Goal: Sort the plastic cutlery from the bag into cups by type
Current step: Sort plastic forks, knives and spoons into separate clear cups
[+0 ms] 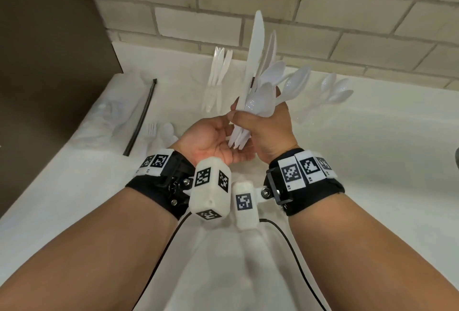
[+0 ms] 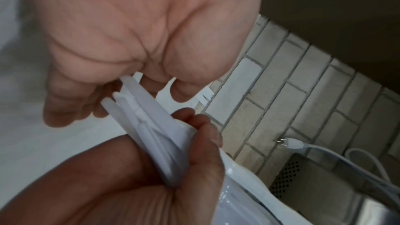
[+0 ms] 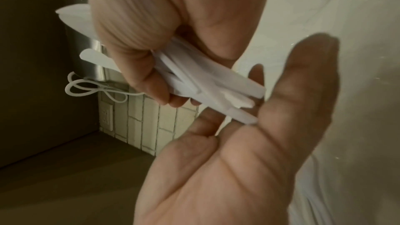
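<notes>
While my right hand is fisted round the bundle of knives and spoons, everything else I place from that bundle. Far left of it lies the bag, with a fork loose just beside it. Nearer left, my left hand lies palm up, fingers relaxed, holding nothing, the handle ends touching its fingers. Behind and left of the bundle a clear cup holds knives; to the right another holds spoons. My worry: the handles fan out below a loose fist, so tugging one piece could drag its neighbours free onto the counter. Both cups look light and top-heavy; I judge a careless drop-in would tip one.
</notes>
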A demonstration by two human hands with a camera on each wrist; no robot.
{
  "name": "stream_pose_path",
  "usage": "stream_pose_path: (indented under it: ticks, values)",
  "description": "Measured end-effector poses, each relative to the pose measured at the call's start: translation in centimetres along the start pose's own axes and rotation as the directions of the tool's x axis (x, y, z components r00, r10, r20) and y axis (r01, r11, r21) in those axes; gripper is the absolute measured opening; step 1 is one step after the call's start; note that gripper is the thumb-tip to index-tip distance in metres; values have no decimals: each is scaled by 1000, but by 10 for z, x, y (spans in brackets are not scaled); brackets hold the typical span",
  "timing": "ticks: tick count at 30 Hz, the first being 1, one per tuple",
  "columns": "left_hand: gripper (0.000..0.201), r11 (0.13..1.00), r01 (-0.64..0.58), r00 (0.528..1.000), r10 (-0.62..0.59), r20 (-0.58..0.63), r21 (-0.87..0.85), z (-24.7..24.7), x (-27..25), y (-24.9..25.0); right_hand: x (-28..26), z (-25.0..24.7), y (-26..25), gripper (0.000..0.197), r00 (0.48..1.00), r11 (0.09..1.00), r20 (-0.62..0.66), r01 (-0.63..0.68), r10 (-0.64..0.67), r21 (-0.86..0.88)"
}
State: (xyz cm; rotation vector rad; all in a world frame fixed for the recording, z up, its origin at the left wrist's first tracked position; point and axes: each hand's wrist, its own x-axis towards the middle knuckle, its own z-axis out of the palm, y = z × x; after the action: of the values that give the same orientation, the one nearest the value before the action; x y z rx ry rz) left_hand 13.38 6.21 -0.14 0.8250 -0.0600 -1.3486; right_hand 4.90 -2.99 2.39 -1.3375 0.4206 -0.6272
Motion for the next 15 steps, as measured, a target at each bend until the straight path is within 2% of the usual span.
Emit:
stream_pose_path:
  ticks: [5,8,12,15]
  values:
    - [42,999,-11,1000,12,10,-39,6,-4,7,-2,5,7,28,999,998,34,-37,38,-44]
    - [42,999,27,1000,-27,-7,-24,7,-6,8,-3,6,8,23,998,997,43,-52,55,-59]
    - [41,998,44,997,-46,-55,-52,3,-5,8,-1,7,6,39,996,999,81,-33,34,-13]
    - [45,996,29,999,-32,-42,-81,5,-5,12,-4,10,10,31,990,995,114,-73,80,-67]
